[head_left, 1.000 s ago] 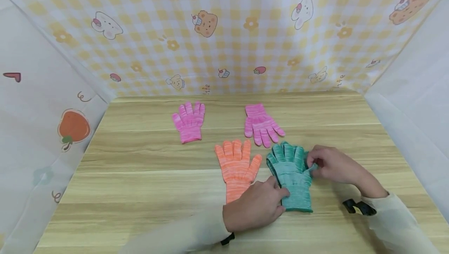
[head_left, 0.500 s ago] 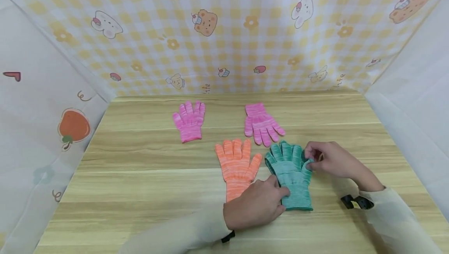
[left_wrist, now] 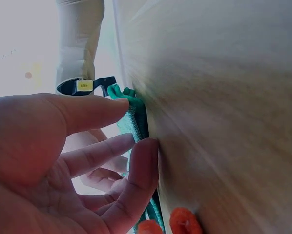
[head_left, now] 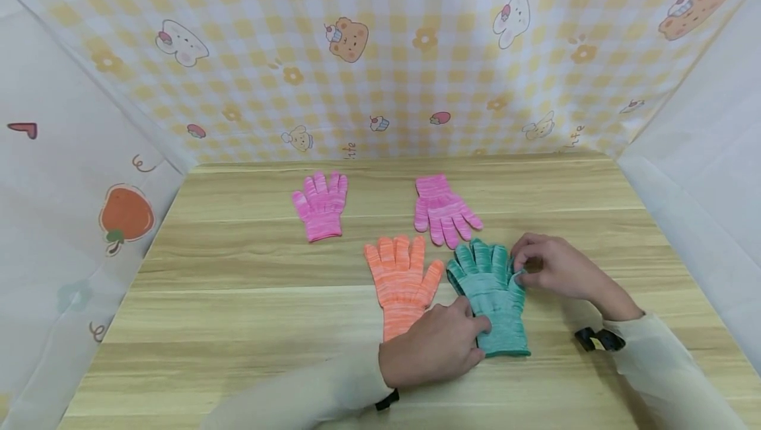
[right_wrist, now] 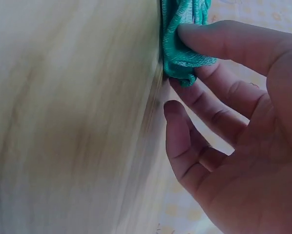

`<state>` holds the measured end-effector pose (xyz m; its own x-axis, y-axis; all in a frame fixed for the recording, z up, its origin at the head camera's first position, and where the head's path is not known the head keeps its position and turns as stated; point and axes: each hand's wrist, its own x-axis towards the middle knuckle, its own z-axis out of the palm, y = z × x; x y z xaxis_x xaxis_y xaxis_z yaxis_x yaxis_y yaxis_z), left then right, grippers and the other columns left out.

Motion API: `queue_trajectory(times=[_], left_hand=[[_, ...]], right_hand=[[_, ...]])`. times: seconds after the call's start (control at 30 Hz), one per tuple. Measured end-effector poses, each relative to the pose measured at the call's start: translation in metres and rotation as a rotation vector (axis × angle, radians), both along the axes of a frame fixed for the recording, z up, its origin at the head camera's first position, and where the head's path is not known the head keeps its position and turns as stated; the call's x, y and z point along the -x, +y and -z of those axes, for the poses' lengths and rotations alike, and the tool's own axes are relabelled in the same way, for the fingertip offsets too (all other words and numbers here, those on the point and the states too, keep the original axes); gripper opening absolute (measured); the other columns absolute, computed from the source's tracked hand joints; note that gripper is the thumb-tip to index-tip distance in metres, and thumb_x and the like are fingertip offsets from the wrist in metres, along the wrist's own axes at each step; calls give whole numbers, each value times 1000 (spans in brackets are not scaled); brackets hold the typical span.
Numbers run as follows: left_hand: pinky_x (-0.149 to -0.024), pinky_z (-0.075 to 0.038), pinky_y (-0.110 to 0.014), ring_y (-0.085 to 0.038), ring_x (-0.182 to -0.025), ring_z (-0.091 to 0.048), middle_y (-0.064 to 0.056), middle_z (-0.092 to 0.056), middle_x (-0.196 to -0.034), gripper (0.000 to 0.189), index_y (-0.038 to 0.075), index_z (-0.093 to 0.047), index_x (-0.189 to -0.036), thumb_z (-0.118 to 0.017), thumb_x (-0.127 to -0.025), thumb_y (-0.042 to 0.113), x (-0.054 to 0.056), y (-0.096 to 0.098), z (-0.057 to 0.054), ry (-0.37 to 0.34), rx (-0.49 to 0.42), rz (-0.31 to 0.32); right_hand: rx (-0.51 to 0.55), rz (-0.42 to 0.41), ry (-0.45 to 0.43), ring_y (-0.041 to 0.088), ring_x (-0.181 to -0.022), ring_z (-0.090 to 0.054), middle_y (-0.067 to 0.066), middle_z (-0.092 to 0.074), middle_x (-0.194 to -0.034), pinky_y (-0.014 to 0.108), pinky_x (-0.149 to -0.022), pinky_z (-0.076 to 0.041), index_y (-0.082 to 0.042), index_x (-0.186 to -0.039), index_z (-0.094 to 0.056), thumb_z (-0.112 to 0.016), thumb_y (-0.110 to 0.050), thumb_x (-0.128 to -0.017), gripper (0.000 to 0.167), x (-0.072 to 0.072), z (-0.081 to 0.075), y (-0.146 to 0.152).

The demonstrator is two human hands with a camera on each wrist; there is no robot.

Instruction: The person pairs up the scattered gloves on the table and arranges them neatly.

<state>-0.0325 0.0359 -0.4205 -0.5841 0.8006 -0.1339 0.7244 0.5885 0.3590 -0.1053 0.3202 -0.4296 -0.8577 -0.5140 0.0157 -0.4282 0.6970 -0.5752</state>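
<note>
Around the layered green knitted gloves point(head_left: 495, 308) on the wood-grain table point(head_left: 238, 324) lie an orange knitted glove point(head_left: 401, 278) at nine o'clock, partly covered by the left hand point(head_left: 434, 351), and pink knitted gloves point(head_left: 442, 209) at ten and eleven. Left fingers, half-bent, touch the green cuff; I cannot tell if they grip. At two, the right hand point(head_left: 555, 268) pinches a fold, plainest in the right wrist view.
</note>
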Motion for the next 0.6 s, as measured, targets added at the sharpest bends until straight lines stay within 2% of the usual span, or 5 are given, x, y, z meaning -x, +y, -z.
queue_trajectory(times=[0.17,0.3,0.43,0.6], left_hand=[[-59,-48,-20,-4,-89,-59,5,-68,-107,22,22,-79,-124,-73,-107,34,2,1,-1,-22,-16,-6],[-56,-46,-21,-4,-82,-57,6,-66,-101,23,23,-79,-122,-73,-107,39,2,2,-2,-17,-8,-26],[-51,-43,-22,-5,-71,-52,6,-62,-95,33,25,-76,-121,-76,-102,53,0,6,-1,-11,29,-55],[-49,-46,-24,-8,-64,-53,5,-62,-95,40,27,-73,-124,-78,-100,58,0,11,-1,8,94,-66]], right_hand=[[-23,10,-44,8,-81,-58,-12,-66,-94,29,-72,-52,-25,-86,-73,-91,-6,-88,26,0,-2,0],[-34,-8,-77,6,-74,-52,-14,-60,-83,28,-66,-47,-22,-90,-73,-88,-8,-91,21,-1,-6,0],[-36,-36,-97,5,-73,-54,-16,-62,-82,27,-64,-48,-23,-91,-72,-85,-7,-95,20,-1,-7,1],[-58,-53,-35,6,-79,-55,-15,-62,-92,29,-69,-50,-26,-90,-74,-86,-10,-94,21,1,-5,3]])
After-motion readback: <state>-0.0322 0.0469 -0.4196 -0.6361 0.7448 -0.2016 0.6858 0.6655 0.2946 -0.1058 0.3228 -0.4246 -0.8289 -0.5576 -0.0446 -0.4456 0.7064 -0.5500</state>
